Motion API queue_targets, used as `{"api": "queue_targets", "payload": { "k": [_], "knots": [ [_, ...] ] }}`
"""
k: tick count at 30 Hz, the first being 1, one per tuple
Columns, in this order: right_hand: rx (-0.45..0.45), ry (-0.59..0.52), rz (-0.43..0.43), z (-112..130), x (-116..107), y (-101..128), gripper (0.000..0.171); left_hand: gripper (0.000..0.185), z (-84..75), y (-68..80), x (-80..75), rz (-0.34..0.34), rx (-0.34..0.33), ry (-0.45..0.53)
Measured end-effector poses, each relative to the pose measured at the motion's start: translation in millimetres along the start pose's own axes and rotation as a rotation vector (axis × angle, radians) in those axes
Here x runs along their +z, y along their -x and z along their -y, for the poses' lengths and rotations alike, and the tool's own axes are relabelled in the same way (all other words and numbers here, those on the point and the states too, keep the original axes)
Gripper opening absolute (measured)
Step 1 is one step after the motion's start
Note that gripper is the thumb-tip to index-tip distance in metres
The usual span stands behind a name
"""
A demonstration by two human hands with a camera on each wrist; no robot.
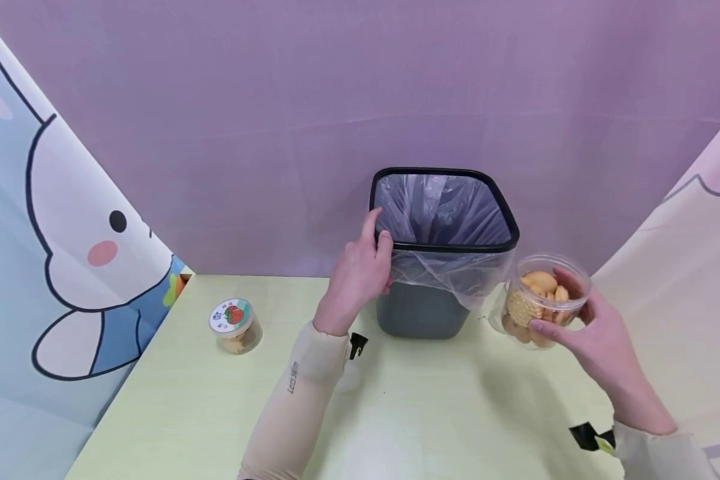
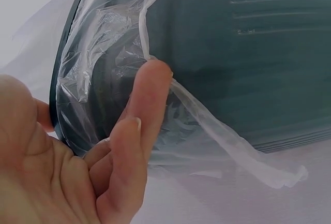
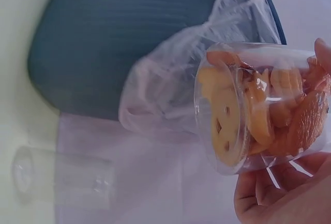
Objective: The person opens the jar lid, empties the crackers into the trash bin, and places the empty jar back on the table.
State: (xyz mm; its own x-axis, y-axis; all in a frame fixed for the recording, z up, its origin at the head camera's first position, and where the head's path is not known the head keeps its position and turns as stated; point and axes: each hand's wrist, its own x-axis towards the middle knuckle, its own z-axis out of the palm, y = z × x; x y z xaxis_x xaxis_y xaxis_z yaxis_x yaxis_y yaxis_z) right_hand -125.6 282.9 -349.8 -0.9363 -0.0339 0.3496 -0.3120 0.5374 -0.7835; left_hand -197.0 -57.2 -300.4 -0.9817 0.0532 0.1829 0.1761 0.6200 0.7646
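Observation:
A dark grey bin (image 1: 423, 310) lined with a thin clear bag (image 1: 444, 207) stands at the back of the pale green table (image 1: 444, 413). My left hand (image 1: 379, 230) rests against the bin's left corner at the rim. Its fingers (image 2: 147, 105) lie straight on the bag's overhang, against the bin wall (image 2: 258, 53). My right hand (image 1: 576, 320) holds a clear, lidless jar of biscuits (image 1: 543, 300) just right of the bin, tilted toward it. In the right wrist view the jar (image 3: 258, 105) lies on its side in my palm (image 3: 279, 193), beside the bin (image 3: 119, 43).
A small jar with a strawberry lid (image 1: 235, 325) stands on the table's left part. A clear round lid-like piece (image 3: 26, 175) lies on the table near the bin's base. Cartoon-print curtains (image 1: 66, 267) close in both sides, and a purple backdrop hangs behind.

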Motion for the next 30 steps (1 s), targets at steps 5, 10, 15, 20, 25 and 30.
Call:
{"api": "queue_targets", "payload": {
  "k": [5,10,15,20,25,30],
  "knots": [
    [0.008,0.05,-0.019,5.9,-14.6,-13.0,0.087,0.052,-0.3,0.6,0.6,0.003,-0.002,-0.005],
    [0.021,0.101,-0.019,15.3,-28.5,-27.1,0.087,0.052,-0.9,1.0,0.9,-0.003,-0.006,-0.003],
    [0.026,0.161,-0.019,25.0,-39.0,-42.8,0.087,0.052,-0.7,1.2,1.4,-0.007,-0.009,-0.003],
    [0.001,0.229,-0.022,32.2,-43.6,-58.7,0.089,0.052,0.1,0.9,1.3,-0.012,-0.006,-0.006],
    [-0.06,0.301,-0.033,38.7,-43.4,-71.8,0.088,0.051,0.6,0.7,1.3,-0.01,-0.002,-0.006],
    [-0.113,0.33,-0.019,45.0,-43.9,-85.2,0.091,0.051,1.4,0.0,2.4,-0.007,-0.012,0.011]
  ]
}}
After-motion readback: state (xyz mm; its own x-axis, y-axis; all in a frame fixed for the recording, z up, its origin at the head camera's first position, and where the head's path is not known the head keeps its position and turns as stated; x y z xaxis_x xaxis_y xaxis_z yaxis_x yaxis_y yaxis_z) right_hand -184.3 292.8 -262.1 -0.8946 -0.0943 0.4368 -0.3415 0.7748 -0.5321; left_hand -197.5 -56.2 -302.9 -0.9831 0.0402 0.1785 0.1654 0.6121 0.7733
